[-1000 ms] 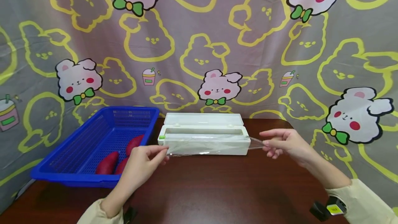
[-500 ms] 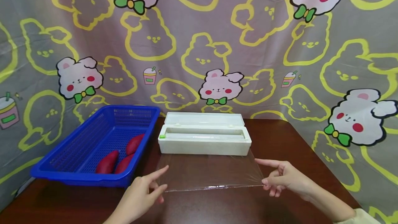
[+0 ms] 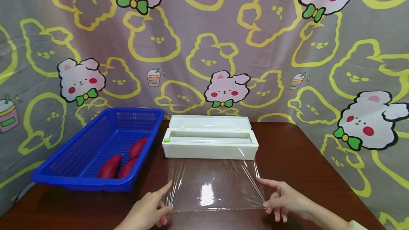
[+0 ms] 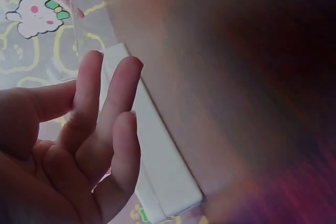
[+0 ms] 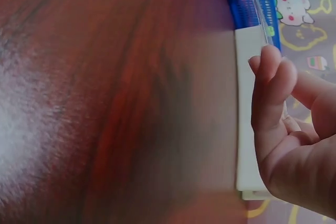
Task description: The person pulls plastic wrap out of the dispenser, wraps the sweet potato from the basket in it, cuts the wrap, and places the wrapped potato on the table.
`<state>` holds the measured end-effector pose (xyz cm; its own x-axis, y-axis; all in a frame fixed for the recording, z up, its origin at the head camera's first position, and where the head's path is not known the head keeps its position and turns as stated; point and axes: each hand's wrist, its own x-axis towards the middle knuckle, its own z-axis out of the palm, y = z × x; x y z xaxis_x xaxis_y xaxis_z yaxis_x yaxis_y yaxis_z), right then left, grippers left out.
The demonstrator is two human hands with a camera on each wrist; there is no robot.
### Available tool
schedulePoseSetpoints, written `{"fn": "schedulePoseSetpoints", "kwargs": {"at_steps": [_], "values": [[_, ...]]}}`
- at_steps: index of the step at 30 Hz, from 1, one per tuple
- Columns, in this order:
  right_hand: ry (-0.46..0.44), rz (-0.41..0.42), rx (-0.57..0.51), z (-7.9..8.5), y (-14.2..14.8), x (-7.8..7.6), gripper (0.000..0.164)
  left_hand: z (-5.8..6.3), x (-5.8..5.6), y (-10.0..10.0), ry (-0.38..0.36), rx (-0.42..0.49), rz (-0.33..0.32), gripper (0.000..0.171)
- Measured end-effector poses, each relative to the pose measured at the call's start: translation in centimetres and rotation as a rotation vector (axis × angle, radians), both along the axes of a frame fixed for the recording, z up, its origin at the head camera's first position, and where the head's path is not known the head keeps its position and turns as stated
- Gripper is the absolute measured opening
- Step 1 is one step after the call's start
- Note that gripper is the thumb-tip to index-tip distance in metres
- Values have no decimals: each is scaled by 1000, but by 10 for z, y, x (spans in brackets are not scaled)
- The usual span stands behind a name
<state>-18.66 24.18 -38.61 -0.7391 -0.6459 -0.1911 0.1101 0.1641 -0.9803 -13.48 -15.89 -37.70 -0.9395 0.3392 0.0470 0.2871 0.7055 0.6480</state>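
A clear sheet of plastic wrap point(image 3: 220, 184) stretches toward the person from a long white dispenser box point(image 3: 211, 152), whose lid point(image 3: 209, 121) stands raised behind it. Inside the box lies the roll point(image 3: 209, 140). My left hand point(image 3: 147, 206) pinches the sheet's near left corner between thumb and fingers, index finger extended along the side. At the near right corner, my right hand point(image 3: 287, 198) pinches the film, its index finger pointing at the side edge. Folds fan out from both corners. Each wrist view shows its own hand, left point(image 4: 89, 135) and right point(image 5: 294, 129), with fingertips brought together.
On the left stands a blue plastic basket point(image 3: 81, 183) holding several dark red, sweet-potato-like roots point(image 3: 110, 166). A small green slider point(image 3: 166, 140) sits at the box's left end. Behind the brown table point(image 3: 281, 144) hangs a patterned curtain point(image 3: 271, 45).
Both hands have drawn the film's near edge down and toward the person, lengthening the sheet from the box. The box and basket have stayed in place.
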Motion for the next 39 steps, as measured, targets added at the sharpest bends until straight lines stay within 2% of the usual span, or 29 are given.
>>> {"fn": "schedulePoseSetpoints", "kwargs": {"at_steps": [10, 19, 24, 31, 35, 39], "values": [[-19, -31, 44, -14, -9, -5, 80, -5, -13, -4, -41, -44, -38, 66], [-76, 17, 8, -21, -11, -10, 80, -12, -20, -5, -147, 33, -63, 67], [-85, 31, 12, -28, -11, -11, 81, -15, -21, -4, -149, -6, -55, 65], [-88, -11, 45, -38, -13, -12, 78, -19, -21, 0, -153, -39, -47, 65], [-64, -21, 72, -39, -13, -11, 77, -19, -23, 2, -154, -49, -48, 65], [-81, -38, 117, -37, -13, -11, 77, -21, -24, 2, -147, -53, -48, 62]]}}
